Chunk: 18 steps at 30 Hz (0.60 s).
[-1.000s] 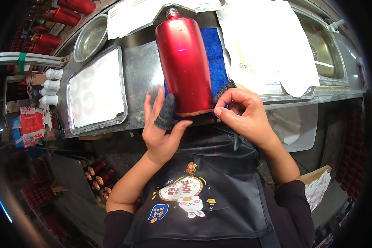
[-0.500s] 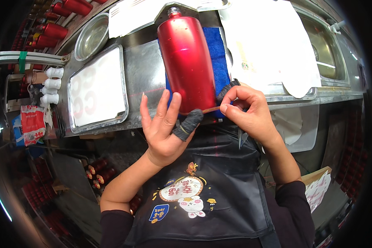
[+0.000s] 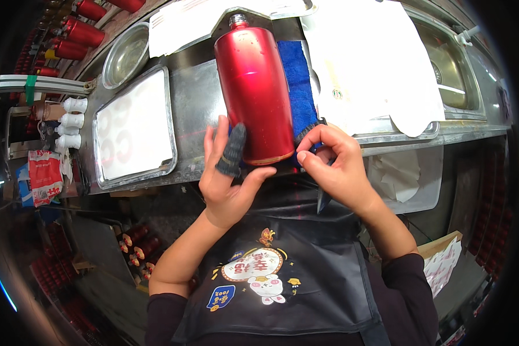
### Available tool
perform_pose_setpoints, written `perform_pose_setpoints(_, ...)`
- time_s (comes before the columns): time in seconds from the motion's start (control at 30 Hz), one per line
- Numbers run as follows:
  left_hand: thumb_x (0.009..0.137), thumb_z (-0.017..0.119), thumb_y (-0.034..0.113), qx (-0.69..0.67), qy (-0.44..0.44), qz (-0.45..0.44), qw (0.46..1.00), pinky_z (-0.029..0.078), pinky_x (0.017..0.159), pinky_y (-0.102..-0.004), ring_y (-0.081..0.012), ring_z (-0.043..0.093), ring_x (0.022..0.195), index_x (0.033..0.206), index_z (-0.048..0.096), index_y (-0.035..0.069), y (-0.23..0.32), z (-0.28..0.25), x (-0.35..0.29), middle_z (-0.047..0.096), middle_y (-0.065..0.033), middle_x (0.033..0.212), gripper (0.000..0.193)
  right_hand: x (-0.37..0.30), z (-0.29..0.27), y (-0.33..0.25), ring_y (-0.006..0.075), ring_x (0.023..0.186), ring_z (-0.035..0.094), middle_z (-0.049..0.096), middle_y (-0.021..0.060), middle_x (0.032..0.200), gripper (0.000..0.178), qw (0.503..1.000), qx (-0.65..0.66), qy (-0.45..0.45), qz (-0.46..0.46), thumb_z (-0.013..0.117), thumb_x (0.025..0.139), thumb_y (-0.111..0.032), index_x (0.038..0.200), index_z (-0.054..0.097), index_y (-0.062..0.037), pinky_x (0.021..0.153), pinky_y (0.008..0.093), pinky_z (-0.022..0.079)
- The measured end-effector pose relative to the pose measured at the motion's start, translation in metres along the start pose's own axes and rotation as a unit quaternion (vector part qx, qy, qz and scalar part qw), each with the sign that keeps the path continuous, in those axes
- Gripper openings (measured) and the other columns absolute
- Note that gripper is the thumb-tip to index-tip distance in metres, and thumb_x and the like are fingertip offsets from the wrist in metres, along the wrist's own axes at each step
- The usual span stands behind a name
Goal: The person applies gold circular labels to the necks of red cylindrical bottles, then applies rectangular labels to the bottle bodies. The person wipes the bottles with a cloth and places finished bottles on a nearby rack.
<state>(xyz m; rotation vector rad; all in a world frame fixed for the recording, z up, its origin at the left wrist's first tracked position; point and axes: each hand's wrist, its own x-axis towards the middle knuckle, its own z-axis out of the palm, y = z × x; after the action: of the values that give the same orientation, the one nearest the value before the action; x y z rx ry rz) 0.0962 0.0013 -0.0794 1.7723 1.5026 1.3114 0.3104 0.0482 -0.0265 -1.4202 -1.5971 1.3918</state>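
Observation:
A glossy red bottle (image 3: 254, 92) lies on a blue cloth (image 3: 303, 81), its neck pointing away from me and its base at the counter's near edge. A thin gold-brown strip (image 3: 271, 160) runs along the base rim. My left hand (image 3: 228, 179) is open at the base's left corner, the index finger in a dark knitted sleeve (image 3: 232, 151) beside the bottle and the thumb stretched under the rim. My right hand (image 3: 337, 167) is closed at the base's right, thumb and index finger pinched. A dark pointed tool (image 3: 323, 200) juts below its curled fingers; its other end is hidden.
A metal tray with a white sheet (image 3: 134, 130) lies on the left, below a steel bowl (image 3: 127, 55). White sheets (image 3: 375, 69) cover the right side beside a sink (image 3: 452, 75). Beneath the counter hangs a clear bin (image 3: 406, 179). White spray-type bottles (image 3: 72, 121) stand far left.
The strip, earlier stretched from the base to my right hand, now lies along the rim. My left index finger moved up beside the bottle, and my right hand shifted slightly left and nearer.

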Motion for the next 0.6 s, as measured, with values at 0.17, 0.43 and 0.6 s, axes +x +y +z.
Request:
perform_pose_setpoints(0.17, 0.079, 0.085, 0.012, 0.061, -0.041, 0.011, 0.997, 0.022, 0.117, -0.066, -0.0422, 0.049, 0.14, 0.12, 0.069, -0.004, -0.008, -0.01, -0.029, 0.048, -0.03, 0.151, 0.048, -0.009, 0.032, -0.012, 0.0276, 0.077, 0.058, 0.054, 0.0141, 0.102, 0.053, 0.982, -0.129, 0.093, -0.098, 0.083, 0.077, -0.027, 0.113, 0.053, -0.0023, 0.061, 0.0386, 0.049)
perform_pose_setpoints(0.43, 0.079, 0.083, 0.01, 0.102, -0.049, 0.069, 0.991, 0.013, 0.117, -0.0702, -0.0439, 0.05, 0.138, 0.119, 0.072, 0.002, -0.019, 0.0, -0.039, 0.046, -0.0286, 0.153, 0.043, -0.002, 0.054, -0.002, 0.0385, 0.08, 0.064, 0.051, 0.0185, 0.11, 0.064, 0.963, -0.191, 0.148, -0.118, 0.083, 0.078, -0.032, 0.119, 0.044, -0.0031, 0.063, 0.0465, 0.054)
perform_pose_setpoints(0.6, 0.079, 0.084, 0.014, 0.106, -0.057, 0.091, 0.989, 0.012, 0.115, -0.072, -0.044, 0.051, 0.137, 0.123, 0.07, 0.002, -0.014, -0.004, -0.033, 0.046, -0.0276, 0.153, 0.048, -0.003, 0.048, -0.004, 0.0381, 0.08, 0.064, 0.051, 0.0187, 0.109, 0.061, 0.973, -0.16, 0.128, -0.107, 0.081, 0.079, -0.03, 0.12, 0.044, -0.0027, 0.063, 0.0463, 0.053)
